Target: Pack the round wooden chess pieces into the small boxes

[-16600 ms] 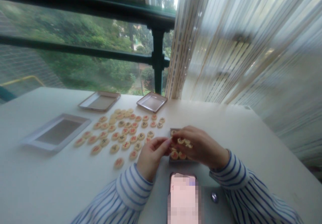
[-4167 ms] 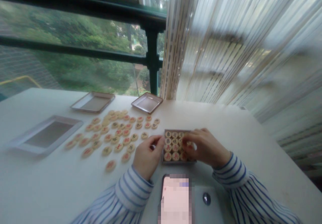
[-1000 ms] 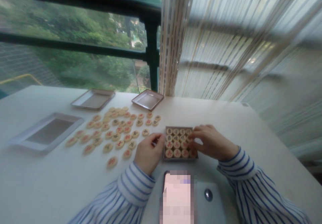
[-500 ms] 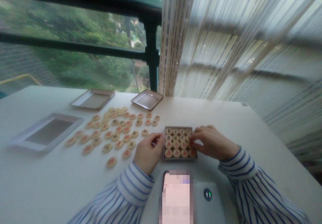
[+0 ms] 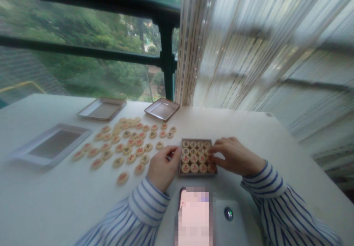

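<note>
A small square tray [image 5: 198, 175] holds xiangqi pieces in tight rows, black-lettered ones at the back and red-lettered ones [image 5: 194, 168] at the front. My left hand [image 5: 163, 167] is closed at the tray's left wall, thumb and fingertips against it. Over the right edge, my right hand [image 5: 235, 155] bends its thumb and fingers together onto a piece in the right-hand column; the fingers partly cover that piece. Many loose xiangqi pieces [image 5: 131, 158] lie face up on the table to the left, red and black lettering mixed.
Two shallow trays [image 5: 101, 118] [image 5: 162, 109] stand at the table's back edge. A whitish translucent lid or tray [image 5: 80, 130] lies at the left. In front of me are a phone [image 5: 193, 220] with a blurred screen and a white device [image 5: 231, 227] with a green light.
Almost nothing differs. Both hands stay at the tray, and the view has shifted very slightly.
</note>
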Available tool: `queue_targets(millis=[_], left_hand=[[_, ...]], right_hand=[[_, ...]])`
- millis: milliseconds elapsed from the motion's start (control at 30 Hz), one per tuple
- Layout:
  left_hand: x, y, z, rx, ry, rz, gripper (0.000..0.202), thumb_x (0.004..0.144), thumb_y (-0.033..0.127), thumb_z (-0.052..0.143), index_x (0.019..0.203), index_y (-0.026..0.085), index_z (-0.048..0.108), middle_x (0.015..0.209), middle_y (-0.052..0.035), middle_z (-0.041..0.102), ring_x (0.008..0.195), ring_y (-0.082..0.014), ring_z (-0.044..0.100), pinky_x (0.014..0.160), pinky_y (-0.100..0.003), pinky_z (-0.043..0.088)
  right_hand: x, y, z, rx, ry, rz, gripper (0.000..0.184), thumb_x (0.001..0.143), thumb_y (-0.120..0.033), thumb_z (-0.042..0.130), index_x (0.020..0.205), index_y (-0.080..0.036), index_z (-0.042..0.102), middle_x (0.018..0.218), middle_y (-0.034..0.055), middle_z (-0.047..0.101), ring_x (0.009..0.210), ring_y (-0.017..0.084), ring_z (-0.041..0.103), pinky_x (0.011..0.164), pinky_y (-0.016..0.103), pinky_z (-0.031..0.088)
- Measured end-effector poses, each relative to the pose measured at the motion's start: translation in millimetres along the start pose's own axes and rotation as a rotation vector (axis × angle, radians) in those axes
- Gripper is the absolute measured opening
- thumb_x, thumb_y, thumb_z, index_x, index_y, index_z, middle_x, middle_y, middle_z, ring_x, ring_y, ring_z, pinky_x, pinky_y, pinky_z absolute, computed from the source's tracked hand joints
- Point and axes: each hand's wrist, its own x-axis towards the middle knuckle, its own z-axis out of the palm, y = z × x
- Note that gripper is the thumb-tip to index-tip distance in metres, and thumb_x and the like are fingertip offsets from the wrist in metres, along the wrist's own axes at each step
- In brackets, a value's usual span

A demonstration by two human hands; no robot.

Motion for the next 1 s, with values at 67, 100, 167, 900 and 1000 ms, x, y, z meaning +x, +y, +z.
queue_targets(millis=[67,100,167,900,1000], left_hand=[[0.6,0.4,-0.7,0.01,-0.004,0.008,0.029,0.077,0.041,0.047,0.084,0.019,0.064,0.075,-0.0013,0.066,0.065,-0.0147,0.058,0.064,-0.027,0.045],[0.8,0.7,-1.0,0.017,-0.007,0.008,0.029,0.076,0.041,0.047,0.084,0.018,0.064,0.076,-0.0017,0.067,0.067,-0.0149,0.059,0.064,-0.027,0.045],[0.9,1.0,-1.3,0.03,-0.017,-0.004,0.031,0.076,0.04,0.046,0.088,0.017,0.064,0.08,-0.0032,0.067,0.069,-0.0156,0.06,0.065,-0.027,0.046],[-3.1,-2.3,3.9,0.103,-0.11,0.127,0.031,0.079,0.033,0.043,0.1,0.02,0.062,0.092,-0.0032,0.067,0.081,-0.0157,0.061,0.075,-0.028,0.046],[-3.3,-2.6,3.9,0.115,-0.099,0.127,0.03,0.079,0.033,0.043,0.098,0.02,0.062,0.091,-0.0032,0.067,0.079,-0.0157,0.061,0.073,-0.028,0.047]], right_hand=[[-0.2,2.1,-0.5,0.005,-0.003,0.013,0.026,0.08,-0.039,0.046,0.096,-0.025,0.061,0.087,0.0038,0.062,0.083,0.017,0.054,0.076,0.031,0.032],[0.0,3.5,-0.2,0.006,-0.011,0.03,0.026,0.081,-0.037,0.045,0.097,-0.025,0.06,0.086,0.0035,0.063,0.081,0.017,0.055,0.074,0.029,0.034],[1.1,6.0,2.1,-0.016,-0.015,0.104,0.027,0.082,-0.033,0.041,0.1,-0.024,0.058,0.085,0.0037,0.064,0.077,0.016,0.057,0.07,0.027,0.035],[10.4,4.2,19.6,0.071,-0.04,0.263,0.028,0.083,-0.026,0.036,0.105,-0.017,0.052,0.08,0.0058,0.065,0.072,0.015,0.058,0.061,0.024,0.036],[10.4,2.9,18.6,0.065,-0.037,0.262,0.028,0.083,-0.027,0.036,0.103,-0.017,0.052,0.079,0.0059,0.065,0.071,0.015,0.059,0.06,0.023,0.036]])
